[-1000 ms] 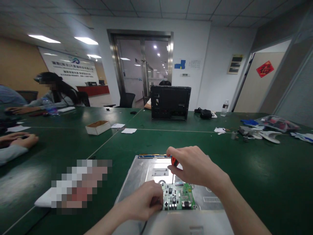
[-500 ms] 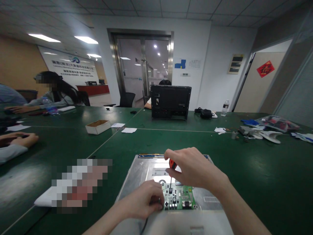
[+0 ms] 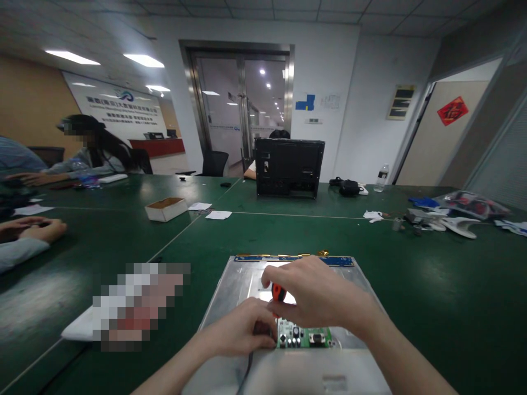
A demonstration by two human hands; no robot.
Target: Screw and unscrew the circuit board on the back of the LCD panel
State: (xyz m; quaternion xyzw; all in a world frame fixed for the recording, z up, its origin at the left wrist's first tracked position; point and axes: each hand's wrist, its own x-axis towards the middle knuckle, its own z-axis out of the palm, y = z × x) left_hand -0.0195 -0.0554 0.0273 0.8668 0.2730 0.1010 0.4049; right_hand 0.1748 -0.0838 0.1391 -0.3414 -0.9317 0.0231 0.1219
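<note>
A red-and-black screwdriver [image 3: 279,292] is in my right hand [image 3: 317,293], which is closed round its handle. Its shaft and tip are hidden behind my fingers. Below it lies a green circuit board [image 3: 307,337] on the back of a silver display panel [image 3: 220,299], with a blue strip along the panel's far edge. My left hand [image 3: 242,329] rests at the board's left edge with its fingers curled together; I cannot make out what is between them. A dark cable [image 3: 247,370] runs down from beneath that hand.
A pixelated packet [image 3: 78,326] lies to the left, and an open small box [image 3: 166,209] stands further back. Across the table is a black monitor [image 3: 289,167]. Loose parts and bags [image 3: 436,219] lie at the right. Another person's hands [image 3: 45,230] are at the far left.
My right hand has moved a little left and down with the screwdriver, closer to my left hand. The screwdriver's shaft, visible before over the board, is now hidden. The left hand stays at the board's edge.
</note>
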